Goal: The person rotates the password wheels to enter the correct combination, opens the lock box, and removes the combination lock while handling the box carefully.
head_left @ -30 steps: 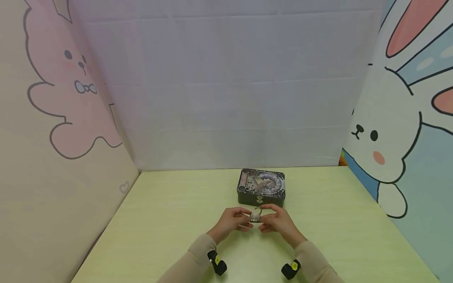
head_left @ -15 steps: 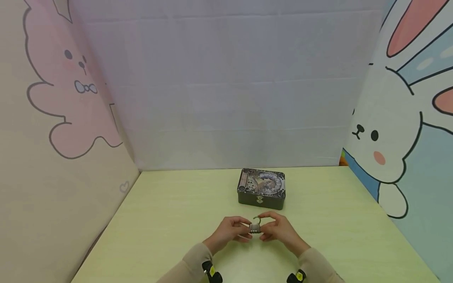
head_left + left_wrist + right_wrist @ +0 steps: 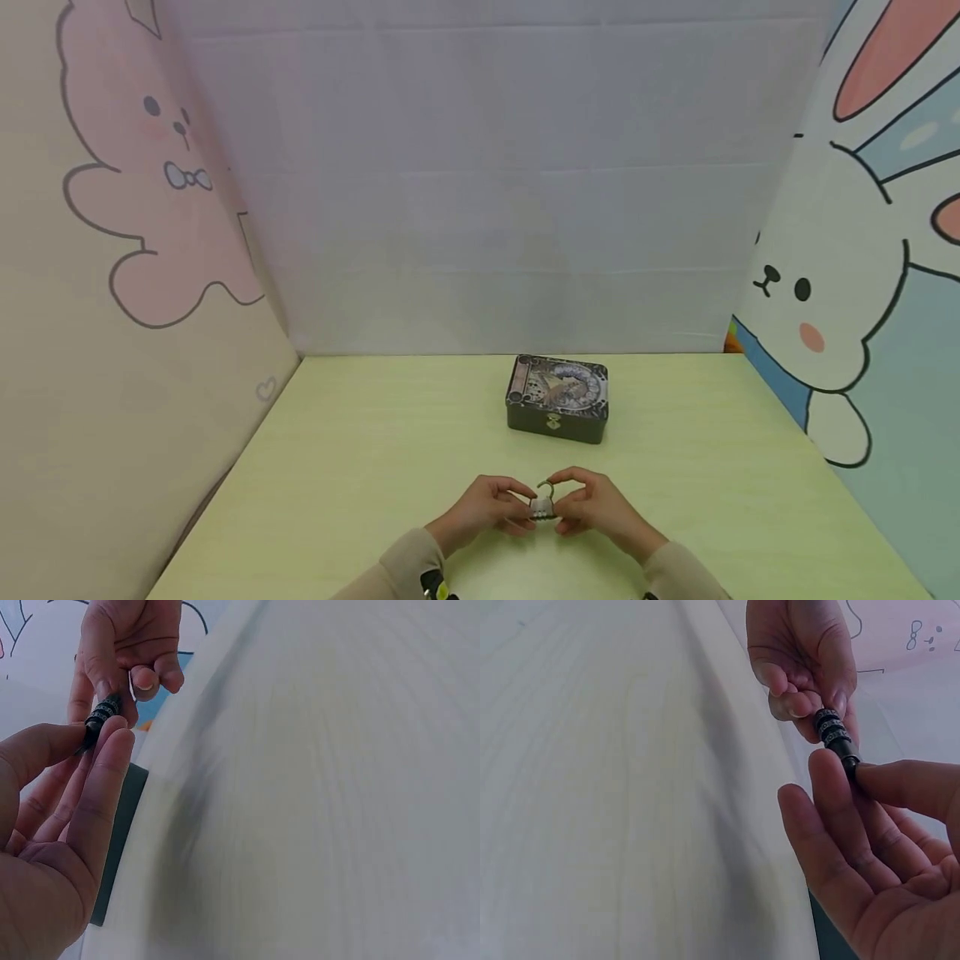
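Observation:
Both hands hold a small combination padlock (image 3: 542, 507) between them, above the near part of the table. Its curved shackle stands up, swung out of the body at one end. My left hand (image 3: 486, 510) pinches the lock's left end between thumb and fingers. At the other end my right hand (image 3: 600, 512) pinches it, with the index finger raised to the shackle. In the left wrist view the ringed number dials of the padlock (image 3: 103, 712) show between the fingertips. The right wrist view also shows the dark padlock (image 3: 834, 733), its dials facing the camera.
A dark decorated tin box (image 3: 558, 387) with a metal clasp sits closed beyond the hands on the pale yellow-green table (image 3: 375, 433). A white cloth backdrop (image 3: 487, 183) rises behind the table, and walls with cartoon animals flank it.
Both hands have drawn back toward the body with the padlock, away from the tin box. The box stays put, and the grip looks much the same.

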A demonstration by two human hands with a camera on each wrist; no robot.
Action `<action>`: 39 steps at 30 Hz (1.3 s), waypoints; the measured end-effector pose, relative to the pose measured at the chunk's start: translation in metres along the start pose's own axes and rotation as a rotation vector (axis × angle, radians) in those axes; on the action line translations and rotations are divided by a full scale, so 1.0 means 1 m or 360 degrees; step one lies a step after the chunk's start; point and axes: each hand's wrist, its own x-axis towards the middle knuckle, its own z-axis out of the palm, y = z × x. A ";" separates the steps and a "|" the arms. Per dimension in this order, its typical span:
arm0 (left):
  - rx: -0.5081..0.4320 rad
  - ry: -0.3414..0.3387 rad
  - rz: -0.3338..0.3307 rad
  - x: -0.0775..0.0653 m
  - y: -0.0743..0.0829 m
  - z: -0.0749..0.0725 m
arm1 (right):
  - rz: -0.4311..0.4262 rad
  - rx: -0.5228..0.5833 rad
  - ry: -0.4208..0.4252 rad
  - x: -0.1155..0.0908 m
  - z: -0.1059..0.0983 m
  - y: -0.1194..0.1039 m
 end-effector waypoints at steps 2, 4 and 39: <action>0.0001 -0.0017 -0.0014 -0.002 -0.001 0.002 | 0.0008 -0.0005 -0.0020 -0.003 0.000 0.002; 0.0009 -0.0029 -0.0023 -0.004 -0.003 0.003 | 0.0021 -0.0004 -0.0038 -0.005 0.000 0.004; 0.0212 -0.0288 -0.0123 -0.027 -0.017 0.017 | 0.0146 -0.0013 -0.0290 -0.033 0.011 0.024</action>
